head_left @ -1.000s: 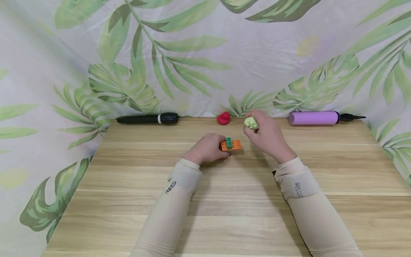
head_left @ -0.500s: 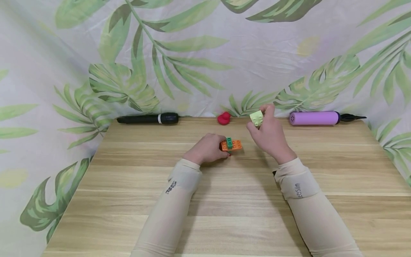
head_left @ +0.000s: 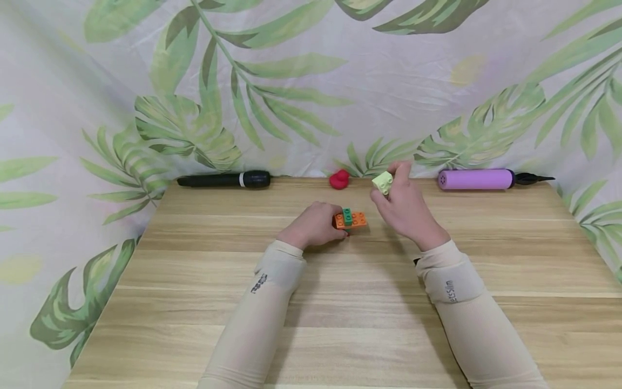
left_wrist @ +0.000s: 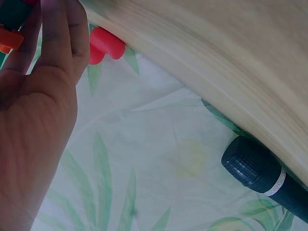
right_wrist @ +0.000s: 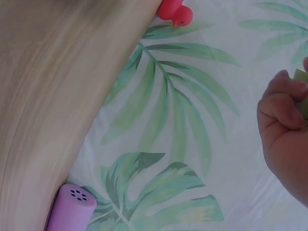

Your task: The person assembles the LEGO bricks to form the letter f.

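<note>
In the head view my left hand [head_left: 316, 224] grips a small stack of toy building bricks by its left end, just above or on the table. An orange brick [head_left: 359, 219] with a narrow green brick [head_left: 347, 216] on top shows; red and green parts peek out below, mostly behind the fingers. To the right and farther back, my right hand [head_left: 407, 208] pinches a light green toy brick [head_left: 382, 183], held tilted with its studs partly facing me. The bricks in the two hands are apart. In the right wrist view only a sliver of the light green brick [right_wrist: 303, 98] shows.
A red rubber duck [head_left: 339, 179] sits at the table's back edge, between the hands. At back left lies a black microphone [head_left: 223, 179]; at back right, a purple hand pump [head_left: 475, 179] with a black nozzle. A leaf-patterned cloth [head_left: 291, 108] hangs behind the wooden table [head_left: 340, 324].
The light green brick has turned in my right hand's fingers, its studs swinging toward me and then partly away. That hand shifted slightly right, then back left. My left hand has stayed put.
</note>
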Demonstrator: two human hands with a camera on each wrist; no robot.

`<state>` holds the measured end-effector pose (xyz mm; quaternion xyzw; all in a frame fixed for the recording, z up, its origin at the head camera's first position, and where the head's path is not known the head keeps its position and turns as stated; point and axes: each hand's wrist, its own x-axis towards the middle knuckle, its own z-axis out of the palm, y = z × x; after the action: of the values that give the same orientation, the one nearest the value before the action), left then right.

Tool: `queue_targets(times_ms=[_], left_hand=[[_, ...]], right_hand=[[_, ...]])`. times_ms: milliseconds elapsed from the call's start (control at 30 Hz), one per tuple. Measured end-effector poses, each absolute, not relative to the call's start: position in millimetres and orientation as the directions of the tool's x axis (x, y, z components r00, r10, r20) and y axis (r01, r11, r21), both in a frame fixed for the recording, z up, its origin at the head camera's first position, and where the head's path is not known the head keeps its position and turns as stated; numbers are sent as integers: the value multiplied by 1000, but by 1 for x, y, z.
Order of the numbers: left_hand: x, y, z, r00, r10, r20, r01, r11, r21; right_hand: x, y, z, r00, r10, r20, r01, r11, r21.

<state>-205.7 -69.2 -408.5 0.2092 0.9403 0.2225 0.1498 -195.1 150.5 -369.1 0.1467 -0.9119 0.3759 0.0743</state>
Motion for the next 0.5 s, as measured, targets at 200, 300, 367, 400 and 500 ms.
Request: queue_targets(times_ms=[200, 300, 367, 400, 500], left_hand=[[-205, -69, -408, -868, 458, -192, 326, 818, 474], [-205, -70, -408, -867, 460, -193, 330, 820, 468], [-205, -70, -408, -866, 462, -191, 335, 819, 465], [-205, -70, -408, -866, 463, -189, 337, 819, 464], [-205, -70, -407, -865, 466, -186, 340, 817, 466]], right_hand=[[-196, 151, -369, -924, -301, 237, -382, 670, -636], [-196, 151, -369, -900, -343, 271, -436, 656, -616], [-197, 151, -368, -886, -364, 287, -462, 647, -607], [-197, 151, -368, -881, -373, 292, -472, 643, -603], [-197, 151, -368, -876, -387, 288, -479, 630, -611]])
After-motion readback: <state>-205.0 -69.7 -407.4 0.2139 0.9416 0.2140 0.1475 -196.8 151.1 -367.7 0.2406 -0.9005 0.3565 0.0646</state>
